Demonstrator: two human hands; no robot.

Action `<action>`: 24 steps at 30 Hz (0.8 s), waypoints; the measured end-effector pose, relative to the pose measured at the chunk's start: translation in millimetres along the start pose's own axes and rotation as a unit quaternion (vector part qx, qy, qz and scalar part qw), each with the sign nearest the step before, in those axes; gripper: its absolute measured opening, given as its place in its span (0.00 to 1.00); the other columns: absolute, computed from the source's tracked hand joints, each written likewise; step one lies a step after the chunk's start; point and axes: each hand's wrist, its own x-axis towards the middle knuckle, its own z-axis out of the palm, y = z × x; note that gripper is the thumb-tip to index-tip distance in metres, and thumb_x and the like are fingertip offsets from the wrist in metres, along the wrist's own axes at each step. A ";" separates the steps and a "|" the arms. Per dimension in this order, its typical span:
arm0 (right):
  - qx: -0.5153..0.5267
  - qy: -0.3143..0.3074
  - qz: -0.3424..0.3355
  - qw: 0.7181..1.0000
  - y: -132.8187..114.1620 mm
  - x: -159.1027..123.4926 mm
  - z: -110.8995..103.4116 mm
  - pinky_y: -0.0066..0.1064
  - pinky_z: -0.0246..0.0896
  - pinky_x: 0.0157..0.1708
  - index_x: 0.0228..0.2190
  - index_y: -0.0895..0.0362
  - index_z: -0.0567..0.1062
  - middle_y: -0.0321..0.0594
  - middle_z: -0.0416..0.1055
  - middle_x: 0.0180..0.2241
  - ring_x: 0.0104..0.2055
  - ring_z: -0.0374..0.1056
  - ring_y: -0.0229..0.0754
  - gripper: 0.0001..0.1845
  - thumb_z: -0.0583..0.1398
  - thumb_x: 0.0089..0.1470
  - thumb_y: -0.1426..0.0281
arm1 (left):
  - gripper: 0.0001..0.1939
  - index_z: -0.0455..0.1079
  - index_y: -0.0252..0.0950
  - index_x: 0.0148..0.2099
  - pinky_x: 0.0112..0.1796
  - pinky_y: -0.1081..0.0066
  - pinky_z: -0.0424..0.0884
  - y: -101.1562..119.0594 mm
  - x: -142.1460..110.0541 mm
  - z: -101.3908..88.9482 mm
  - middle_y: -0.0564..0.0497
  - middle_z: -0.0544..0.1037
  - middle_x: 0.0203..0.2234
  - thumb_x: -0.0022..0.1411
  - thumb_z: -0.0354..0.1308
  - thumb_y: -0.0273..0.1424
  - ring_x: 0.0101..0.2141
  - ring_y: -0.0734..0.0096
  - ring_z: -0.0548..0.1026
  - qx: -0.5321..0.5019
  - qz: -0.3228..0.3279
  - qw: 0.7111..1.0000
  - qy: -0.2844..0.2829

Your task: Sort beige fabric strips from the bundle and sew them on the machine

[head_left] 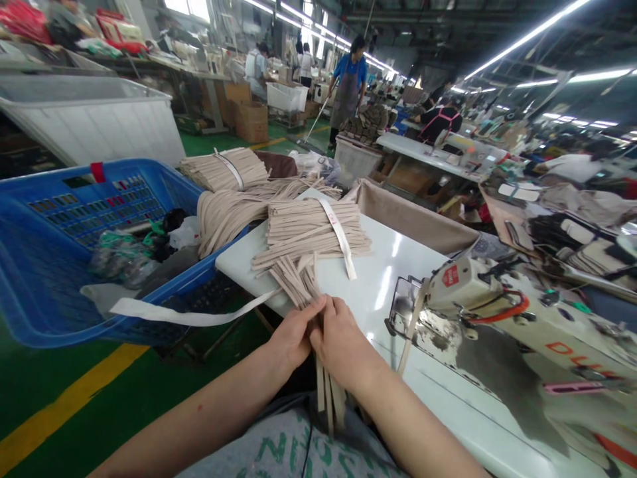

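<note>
A loose bunch of beige fabric strips (298, 282) runs through both my hands, its lower ends hanging over my lap. My left hand (294, 332) is closed round it from the left. Pressed against it, my right hand (339, 338) grips the same bunch from the right. Just beyond lies a thick bundle of beige strips (308, 229) on the white table (368, 292), with a white band (338, 232) marked in red across it. A white ribbon (194, 317) trails left from beside the bunch toward the basket.
A blue basket (30, 318) with bags in it stands left of the table. More tied strips (226, 169) lie behind it. A sewing machine (478, 299) stands on the right of the table. Farther back, a person in blue (348, 79) holds a long pole.
</note>
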 end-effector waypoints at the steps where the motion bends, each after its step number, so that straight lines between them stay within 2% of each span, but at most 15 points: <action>1: -0.022 0.002 -0.009 1.000 -4.6 -4.8 1.4 0.47 0.59 0.59 0.56 0.71 0.67 0.60 0.67 0.51 0.55 0.62 0.55 0.24 0.53 0.59 0.74 | 0.12 0.77 0.29 0.39 0.44 0.70 0.76 -0.5 0.9 1.7 0.44 0.83 0.35 0.53 0.72 0.28 0.36 0.65 0.80 0.011 -0.006 1.000 0.009; 5: -0.046 0.036 0.022 0.998 -9.0 -23.1 7.8 0.53 0.55 0.62 0.62 0.73 0.62 0.64 0.62 0.59 0.59 0.58 0.60 0.34 0.57 0.57 0.70 | 0.04 0.77 0.30 0.34 0.44 0.72 0.75 -3.0 5.3 6.9 0.46 0.83 0.34 0.55 0.67 0.24 0.35 0.70 0.79 0.031 0.014 0.998 0.052; 8: -0.030 0.059 0.036 0.997 -2.6 -37.9 12.2 0.51 0.56 0.63 0.68 0.66 0.52 0.59 0.51 0.67 0.66 0.52 0.60 0.45 0.59 0.51 0.74 | 0.06 0.76 0.31 0.36 0.42 0.71 0.76 -6.4 5.8 10.7 0.48 0.82 0.33 0.54 0.67 0.22 0.34 0.70 0.79 0.001 0.040 0.997 0.070; 10: -0.028 0.034 0.059 0.997 3.2 -46.3 13.4 0.49 0.61 0.59 0.70 0.60 0.44 0.57 0.48 0.68 0.64 0.56 0.60 0.54 0.59 0.45 0.77 | 0.07 0.74 0.32 0.35 0.38 0.71 0.77 -9.9 4.4 14.9 0.50 0.80 0.29 0.53 0.66 0.20 0.31 0.71 0.78 -0.037 0.037 0.995 0.082; 11: -0.030 0.013 0.078 0.996 6.2 -49.4 13.3 0.48 0.64 0.55 0.71 0.57 0.41 0.58 0.51 0.67 0.60 0.62 0.60 0.57 0.59 0.44 0.78 | 0.08 0.73 0.32 0.35 0.37 0.71 0.77 -12.1 3.2 17.7 0.51 0.80 0.28 0.53 0.66 0.19 0.30 0.71 0.78 -0.052 0.029 0.994 0.088; 13: -0.031 -0.018 0.111 0.993 12.7 -53.1 11.9 0.45 0.68 0.48 0.71 0.56 0.37 0.58 0.63 0.59 0.50 0.71 0.57 0.57 0.58 0.46 0.79 | 0.08 0.72 0.32 0.36 0.36 0.72 0.77 -17.3 0.0 24.5 0.50 0.79 0.29 0.53 0.66 0.19 0.29 0.72 0.78 -0.068 0.014 0.993 0.093; 15: -0.029 -0.019 0.128 0.991 20.7 -55.4 9.3 0.42 0.68 0.44 0.71 0.56 0.37 0.53 0.72 0.49 0.44 0.73 0.54 0.55 0.57 0.48 0.79 | 0.09 0.73 0.31 0.39 0.38 0.72 0.77 -23.0 -3.9 31.3 0.49 0.80 0.32 0.54 0.65 0.19 0.31 0.71 0.79 -0.074 0.009 0.994 0.085; 17: -0.031 -0.009 0.135 0.990 30.2 -59.9 5.4 0.40 0.68 0.43 0.71 0.56 0.40 0.50 0.74 0.44 0.43 0.74 0.54 0.54 0.57 0.48 0.79 | 0.09 0.73 0.31 0.40 0.39 0.71 0.78 -27.4 -7.2 35.9 0.48 0.81 0.33 0.56 0.65 0.19 0.32 0.71 0.79 -0.077 0.002 0.994 0.072; 20: -0.014 0.000 0.137 0.990 45.5 -77.5 -4.3 0.39 0.68 0.45 0.71 0.53 0.44 0.49 0.75 0.47 0.45 0.74 0.54 0.56 0.57 0.43 0.81 | 0.08 0.73 0.32 0.43 0.41 0.67 0.79 -26.1 -7.2 36.9 0.47 0.81 0.34 0.60 0.64 0.23 0.34 0.67 0.80 -0.072 -0.020 0.996 0.053; 22: 0.024 0.013 0.137 0.990 55.2 -96.9 -14.8 0.38 0.68 0.47 0.71 0.51 0.46 0.47 0.74 0.52 0.49 0.74 0.53 0.57 0.57 0.41 0.81 | 0.07 0.74 0.31 0.44 0.41 0.65 0.79 -18.2 -2.1 35.0 0.45 0.82 0.36 0.63 0.62 0.26 0.37 0.64 0.81 -0.064 -0.021 0.997 0.046; 24: 0.070 0.030 0.138 0.988 64.9 -120.1 -28.8 0.37 0.67 0.51 0.70 0.47 0.48 0.43 0.73 0.57 0.53 0.73 0.51 0.57 0.56 0.39 0.82 | 0.07 0.74 0.31 0.45 0.41 0.67 0.79 -6.4 6.0 33.1 0.44 0.82 0.37 0.65 0.61 0.27 0.37 0.65 0.81 -0.058 -0.009 0.997 0.054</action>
